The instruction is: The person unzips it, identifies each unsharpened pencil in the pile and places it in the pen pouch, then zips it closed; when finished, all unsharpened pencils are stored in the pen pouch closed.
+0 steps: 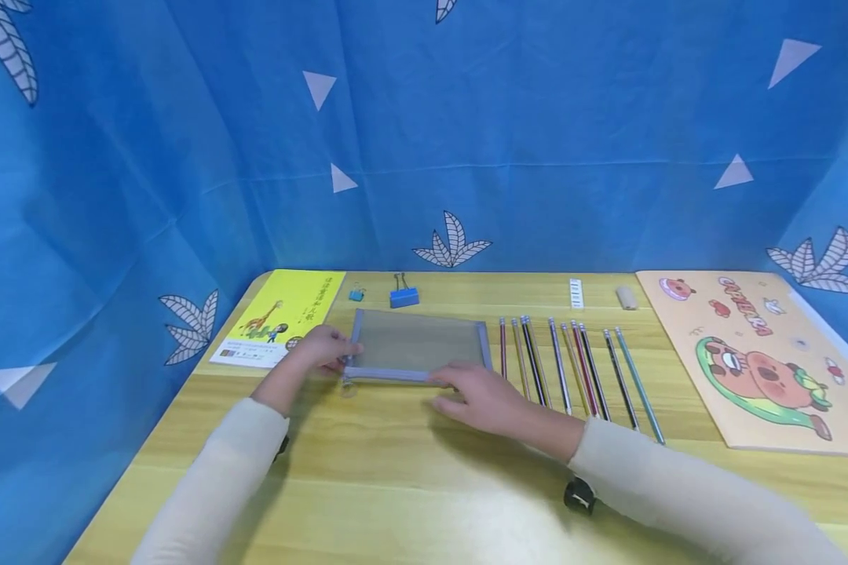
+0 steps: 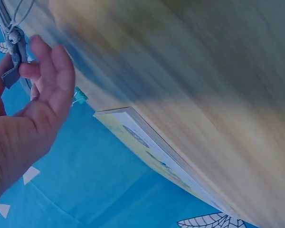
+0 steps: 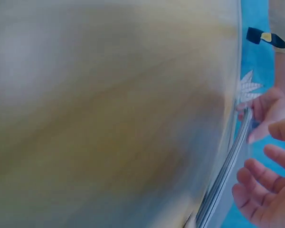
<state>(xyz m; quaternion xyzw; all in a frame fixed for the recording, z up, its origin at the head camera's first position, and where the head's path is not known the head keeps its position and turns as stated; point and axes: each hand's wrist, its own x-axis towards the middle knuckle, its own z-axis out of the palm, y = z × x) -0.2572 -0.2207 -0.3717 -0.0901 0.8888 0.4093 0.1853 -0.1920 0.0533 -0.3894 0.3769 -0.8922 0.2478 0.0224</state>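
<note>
A grey see-through zip pouch [image 1: 420,341] with pale purple edging lies flat on the wooden table, its zip edge facing me. My left hand [image 1: 321,345] pinches the pouch's left end between thumb and fingers, near the round zip ring [image 1: 349,389]. In the left wrist view, the grey fabric tab [image 2: 12,76] at the zip end sits between thumb and fingers of that left hand [image 2: 35,107]. My right hand [image 1: 487,396] is at the pouch's front right edge. The right wrist view shows its fingers [image 3: 261,183] relaxed and spread beside the zip edge [image 3: 225,175].
Several pencils [image 1: 639,384] lie in a row right of the pouch. Behind are a small teal clip [image 1: 356,295], a blue binder clip [image 1: 404,297], a white strip [image 1: 575,293] and an eraser [image 1: 626,297]. A yellow booklet [image 1: 304,302] lies left, a capybara pad [image 1: 721,314] right.
</note>
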